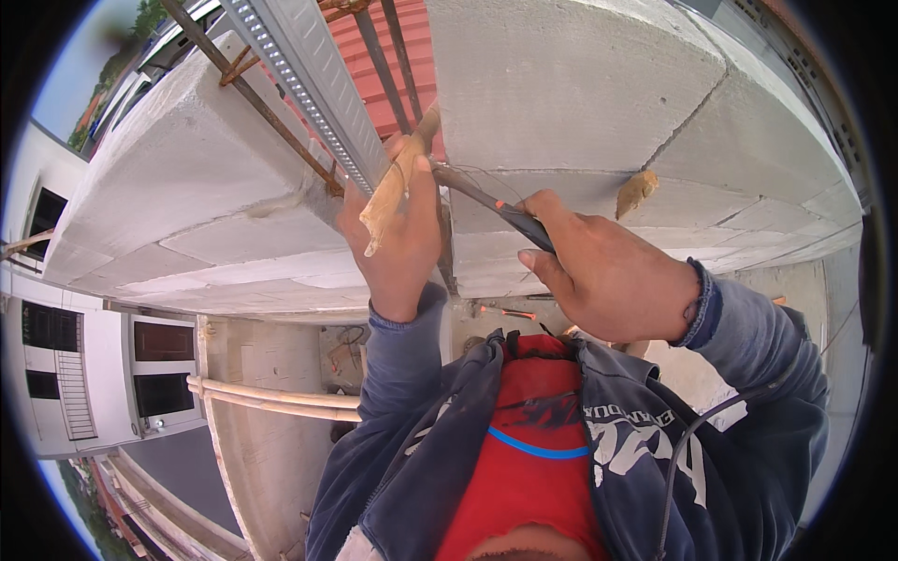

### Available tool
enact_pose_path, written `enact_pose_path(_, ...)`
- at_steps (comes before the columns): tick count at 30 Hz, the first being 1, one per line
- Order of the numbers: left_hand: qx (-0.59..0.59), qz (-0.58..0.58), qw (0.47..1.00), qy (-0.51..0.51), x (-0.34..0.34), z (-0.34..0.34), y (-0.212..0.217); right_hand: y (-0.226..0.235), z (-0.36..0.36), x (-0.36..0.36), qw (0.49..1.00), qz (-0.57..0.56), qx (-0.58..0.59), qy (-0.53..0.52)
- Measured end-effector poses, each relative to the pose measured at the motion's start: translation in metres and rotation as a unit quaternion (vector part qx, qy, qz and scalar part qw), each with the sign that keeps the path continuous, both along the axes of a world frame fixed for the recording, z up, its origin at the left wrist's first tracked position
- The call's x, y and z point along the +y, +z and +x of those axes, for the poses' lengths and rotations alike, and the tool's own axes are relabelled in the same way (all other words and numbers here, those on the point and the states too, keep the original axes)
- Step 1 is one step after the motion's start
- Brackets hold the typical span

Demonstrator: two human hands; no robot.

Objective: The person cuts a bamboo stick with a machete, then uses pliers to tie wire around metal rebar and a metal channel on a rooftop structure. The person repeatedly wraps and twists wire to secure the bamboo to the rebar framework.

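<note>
My left hand (398,252) is closed around a jagged, split piece of wood (395,192), beside the lower end of a ribbed metal channel (318,84). My right hand (608,266) grips the black handle of a long-shafted tool (500,208) with orange marks. The tool's shaft points up and left to my left fingers; its head is hidden there, so its exact kind does not show. A thin wire (491,178) loops near the shaft. Both hands are at the gap between two pale block walls.
The left block wall (196,159) and right block wall (571,84) flank the gap. Rusty steel bars (271,112) stand in it, before a red corrugated sheet (365,56). A wood chunk (638,194) juts from the right wall. An orange-and-black tool (508,311) lies below.
</note>
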State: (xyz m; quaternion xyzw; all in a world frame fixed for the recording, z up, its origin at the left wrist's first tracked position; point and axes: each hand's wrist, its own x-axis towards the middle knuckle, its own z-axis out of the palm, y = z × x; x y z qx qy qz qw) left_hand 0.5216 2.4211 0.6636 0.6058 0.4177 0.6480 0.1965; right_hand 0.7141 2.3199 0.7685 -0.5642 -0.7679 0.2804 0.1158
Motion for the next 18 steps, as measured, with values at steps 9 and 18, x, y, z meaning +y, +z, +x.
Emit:
enact_pose_path(9,0.027,-0.005,1.000,0.013,-0.002,-0.003,0.006,0.061,-0.009,0.015,0.981,0.007,-0.186,0.058)
enact_pose_path(18,0.065,-0.013,0.998,0.015,-0.006,-0.003,0.007,-0.126,-0.005,-0.004,0.767,-0.311,0.555,-0.085)
